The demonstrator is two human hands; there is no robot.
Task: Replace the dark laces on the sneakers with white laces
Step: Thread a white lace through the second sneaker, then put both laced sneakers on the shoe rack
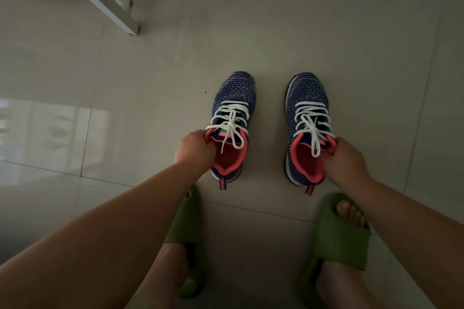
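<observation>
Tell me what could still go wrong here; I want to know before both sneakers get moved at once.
1. Each hand, left hand and right hand, grips only the soft pink collar of its sneaker, left sneaker and right sneaker; a lifted shoe might tip or slip.
2. The white laces have loose ends hanging into the openings; they could snag on fingers and loosen the bows.
3. The glossy floor may be slippery in green slides.

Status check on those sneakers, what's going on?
Left hand grips left sneaker collar; right hand grips right sneaker collar. White laces tied on both. Nothing in the way.
</observation>
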